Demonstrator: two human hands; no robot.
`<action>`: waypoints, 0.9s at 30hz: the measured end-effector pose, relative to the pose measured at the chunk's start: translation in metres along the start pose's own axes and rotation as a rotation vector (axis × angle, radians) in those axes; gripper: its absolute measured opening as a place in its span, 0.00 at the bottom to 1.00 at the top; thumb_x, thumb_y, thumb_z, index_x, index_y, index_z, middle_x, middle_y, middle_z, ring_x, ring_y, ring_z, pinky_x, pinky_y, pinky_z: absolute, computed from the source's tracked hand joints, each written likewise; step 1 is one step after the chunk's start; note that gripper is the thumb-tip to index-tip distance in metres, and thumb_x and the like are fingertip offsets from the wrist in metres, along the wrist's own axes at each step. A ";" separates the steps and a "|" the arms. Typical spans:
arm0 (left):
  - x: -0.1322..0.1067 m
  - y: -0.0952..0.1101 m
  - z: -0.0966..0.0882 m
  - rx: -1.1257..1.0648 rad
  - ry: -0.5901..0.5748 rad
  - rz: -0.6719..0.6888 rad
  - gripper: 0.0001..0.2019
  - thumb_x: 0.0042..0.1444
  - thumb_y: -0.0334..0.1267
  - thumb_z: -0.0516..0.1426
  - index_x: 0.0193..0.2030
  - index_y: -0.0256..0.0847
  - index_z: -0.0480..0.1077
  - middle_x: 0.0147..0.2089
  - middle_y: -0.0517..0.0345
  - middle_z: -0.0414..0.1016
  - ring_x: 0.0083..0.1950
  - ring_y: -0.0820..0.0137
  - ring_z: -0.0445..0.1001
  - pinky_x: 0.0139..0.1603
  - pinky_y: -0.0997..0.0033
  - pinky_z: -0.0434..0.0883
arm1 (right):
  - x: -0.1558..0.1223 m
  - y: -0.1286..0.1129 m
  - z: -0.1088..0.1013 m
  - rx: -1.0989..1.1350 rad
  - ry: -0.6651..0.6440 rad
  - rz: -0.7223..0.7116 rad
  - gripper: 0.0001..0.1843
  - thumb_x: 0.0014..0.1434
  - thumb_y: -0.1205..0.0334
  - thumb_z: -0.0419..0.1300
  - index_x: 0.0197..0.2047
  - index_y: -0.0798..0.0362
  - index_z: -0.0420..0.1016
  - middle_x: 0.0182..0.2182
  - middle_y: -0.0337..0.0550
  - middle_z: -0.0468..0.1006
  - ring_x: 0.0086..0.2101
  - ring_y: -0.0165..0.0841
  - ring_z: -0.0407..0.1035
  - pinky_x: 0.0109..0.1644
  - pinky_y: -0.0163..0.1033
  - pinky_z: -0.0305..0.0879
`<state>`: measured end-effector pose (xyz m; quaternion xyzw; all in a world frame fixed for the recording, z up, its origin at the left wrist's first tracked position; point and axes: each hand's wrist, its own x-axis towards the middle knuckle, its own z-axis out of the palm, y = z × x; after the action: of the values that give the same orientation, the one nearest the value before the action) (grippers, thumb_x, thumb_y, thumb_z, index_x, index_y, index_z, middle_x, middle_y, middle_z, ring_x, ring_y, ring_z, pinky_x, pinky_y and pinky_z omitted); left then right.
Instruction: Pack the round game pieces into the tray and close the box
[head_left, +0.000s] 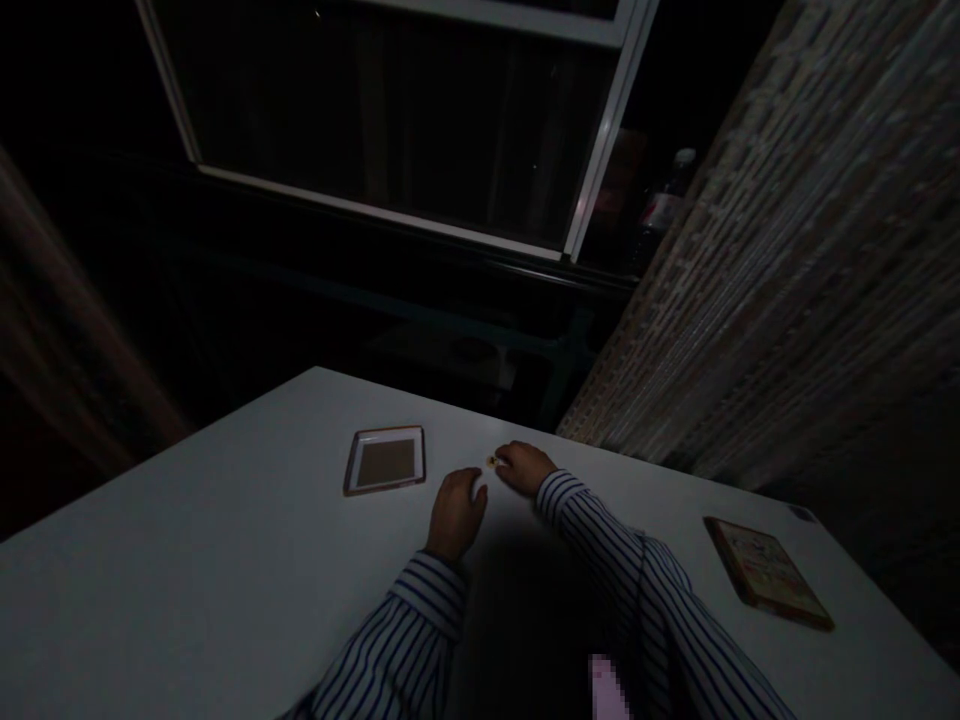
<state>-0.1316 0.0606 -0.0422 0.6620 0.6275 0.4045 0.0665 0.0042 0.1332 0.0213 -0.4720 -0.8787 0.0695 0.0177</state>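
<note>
In the dim head view, my right hand point(525, 467) rests low over the white table, its fingertips at the edge of a small flat yellowish piece point(492, 461) with a dark mark. The thumb and fingers seem to pinch this piece. Just left of it is my left hand point(456, 512), thumb and fingers curved apart with nothing between them. Beyond the left hand lies a shallow open box or lid point(386, 462) with a pale rim and a grey-brown bottom.
A flat box point(769, 570) with a printed cover lies on the table point(187, 560) at the right. Near the far right corner is a small dark card point(801, 513). A strand curtain point(720, 250) hangs behind the right edge, with a bottle point(661, 212) beside it.
</note>
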 end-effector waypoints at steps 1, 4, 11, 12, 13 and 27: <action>0.000 -0.001 0.001 -0.007 0.013 0.001 0.14 0.52 0.34 0.50 0.45 0.32 0.67 0.44 0.47 0.72 0.48 0.63 0.67 0.52 0.61 0.64 | 0.003 -0.002 0.002 -0.002 -0.004 -0.003 0.17 0.54 0.58 0.50 0.46 0.52 0.69 0.43 0.47 0.71 0.43 0.35 0.64 0.42 0.36 0.55; 0.000 -0.002 0.002 -0.025 0.045 0.000 0.14 0.52 0.33 0.50 0.44 0.34 0.68 0.43 0.48 0.73 0.47 0.63 0.68 0.50 0.60 0.65 | 0.010 -0.006 0.006 -0.011 -0.015 -0.003 0.17 0.55 0.57 0.50 0.46 0.52 0.68 0.43 0.48 0.70 0.43 0.35 0.64 0.42 0.37 0.55; 0.001 -0.003 0.000 -0.059 0.059 -0.035 0.14 0.52 0.31 0.49 0.44 0.32 0.68 0.43 0.46 0.73 0.47 0.63 0.69 0.49 0.60 0.66 | 0.021 -0.010 0.010 -0.015 -0.044 0.010 0.18 0.54 0.57 0.51 0.46 0.52 0.69 0.44 0.49 0.68 0.42 0.36 0.64 0.41 0.37 0.56; 0.001 -0.004 -0.001 -0.065 0.057 -0.038 0.14 0.52 0.31 0.49 0.44 0.32 0.68 0.43 0.46 0.73 0.47 0.62 0.69 0.49 0.60 0.66 | 0.021 -0.010 0.010 -0.015 -0.046 0.011 0.17 0.54 0.57 0.50 0.45 0.52 0.69 0.43 0.49 0.69 0.42 0.36 0.64 0.41 0.37 0.56; 0.001 -0.004 0.000 -0.071 0.055 -0.041 0.14 0.52 0.31 0.49 0.44 0.32 0.68 0.43 0.46 0.73 0.47 0.62 0.69 0.50 0.60 0.66 | 0.022 -0.010 0.010 -0.013 -0.047 0.012 0.17 0.54 0.57 0.50 0.44 0.52 0.70 0.43 0.49 0.69 0.42 0.36 0.65 0.40 0.37 0.56; 0.001 -0.003 -0.002 -0.143 0.058 -0.096 0.16 0.53 0.33 0.47 0.47 0.32 0.67 0.46 0.45 0.72 0.49 0.62 0.68 0.52 0.60 0.64 | 0.004 -0.007 -0.002 0.007 0.062 0.002 0.16 0.54 0.57 0.50 0.43 0.52 0.69 0.39 0.45 0.73 0.40 0.34 0.66 0.40 0.36 0.56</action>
<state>-0.1350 0.0618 -0.0424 0.6126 0.6297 0.4638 0.1148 -0.0040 0.1326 0.0242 -0.4745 -0.8771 0.0579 0.0467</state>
